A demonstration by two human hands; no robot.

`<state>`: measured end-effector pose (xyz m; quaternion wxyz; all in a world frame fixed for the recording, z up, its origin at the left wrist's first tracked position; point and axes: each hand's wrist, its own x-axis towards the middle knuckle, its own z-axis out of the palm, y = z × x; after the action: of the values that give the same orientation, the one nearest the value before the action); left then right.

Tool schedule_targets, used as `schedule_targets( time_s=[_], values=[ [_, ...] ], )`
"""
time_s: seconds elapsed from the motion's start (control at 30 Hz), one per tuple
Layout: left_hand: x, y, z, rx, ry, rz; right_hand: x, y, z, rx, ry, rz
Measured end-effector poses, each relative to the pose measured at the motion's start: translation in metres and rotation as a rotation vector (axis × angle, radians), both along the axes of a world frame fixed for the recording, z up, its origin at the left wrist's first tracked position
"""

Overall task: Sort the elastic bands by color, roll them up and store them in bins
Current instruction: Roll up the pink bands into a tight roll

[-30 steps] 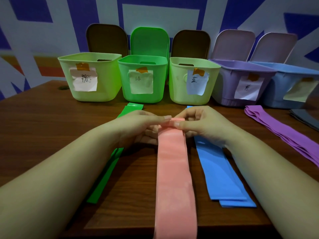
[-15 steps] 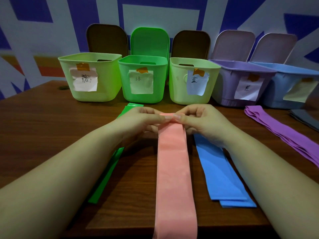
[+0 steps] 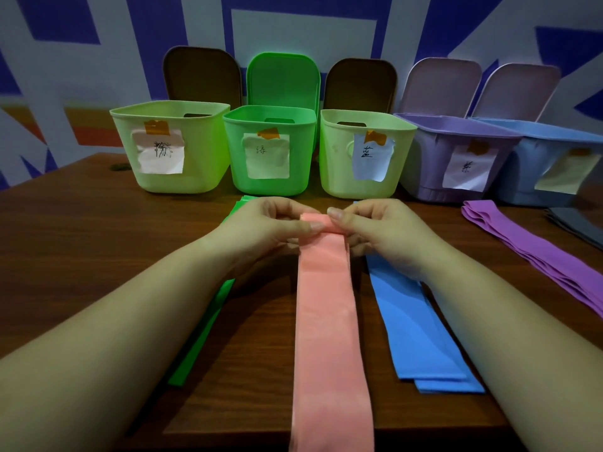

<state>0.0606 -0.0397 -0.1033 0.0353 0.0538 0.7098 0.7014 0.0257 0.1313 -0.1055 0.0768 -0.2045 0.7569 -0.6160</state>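
A long pink elastic band (image 3: pixel 328 324) runs down the middle of the wooden table toward me. My left hand (image 3: pixel 261 226) and my right hand (image 3: pixel 385 230) both pinch its far end, which is folded over into a small roll. A green band (image 3: pixel 202 334) lies left of it, partly under my left arm. Blue bands (image 3: pixel 414 327) lie to the right, partly under my right hand. Purple bands (image 3: pixel 535 252) stretch along the right side. Labelled bins stand in a row behind: light green (image 3: pixel 199 138), green (image 3: pixel 300 151), pale green (image 3: pixel 336 164), purple (image 3: pixel 430 164), blue (image 3: pixel 528 168).
Every bin has its lid (image 3: pixel 282 78) tipped open against the painted wall. A dark grey band (image 3: pixel 577 225) lies at the far right edge. Bare wooden table (image 3: pixel 81 243) stretches to the left of my arm.
The rolled end of the pink band has moved a little away from me, then been turned over by my fingers. The other bands and bins have not moved.
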Motion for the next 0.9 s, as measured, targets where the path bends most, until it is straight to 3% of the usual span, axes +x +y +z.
schedule_targets(
  time_s=[0.17, 0.33, 0.43, 0.53, 0.7, 0.9],
  values=[
    [-0.0004, 0.0008, 0.0000, 0.063, -0.072, -0.042, 0.0023, 0.0006, 0.0014, -0.099, 0.053, 0.010],
    [0.0004, 0.0000, 0.0008, 0.029, -0.026, 0.001, 0.0042, 0.0016, 0.0023, -0.068, 0.097, 0.000],
    [0.0014, 0.0002, 0.0014, 0.021, 0.018, -0.003, 0.0034, -0.0009, 0.0018, -0.105, 0.026, -0.003],
    [0.0012, 0.0009, 0.0011, 0.047, 0.027, -0.008, 0.0015, -0.0015, 0.0000, -0.015, 0.028, -0.035],
    [0.0025, 0.0022, 0.0023, 0.130, -0.064, -0.059, 0.0010, -0.0003, -0.0003, -0.085, 0.062, -0.037],
    [0.0034, 0.0030, 0.0021, 0.003, 0.023, 0.020, 0.0035, -0.0008, 0.0006, -0.109, 0.044, -0.016]
  ],
)
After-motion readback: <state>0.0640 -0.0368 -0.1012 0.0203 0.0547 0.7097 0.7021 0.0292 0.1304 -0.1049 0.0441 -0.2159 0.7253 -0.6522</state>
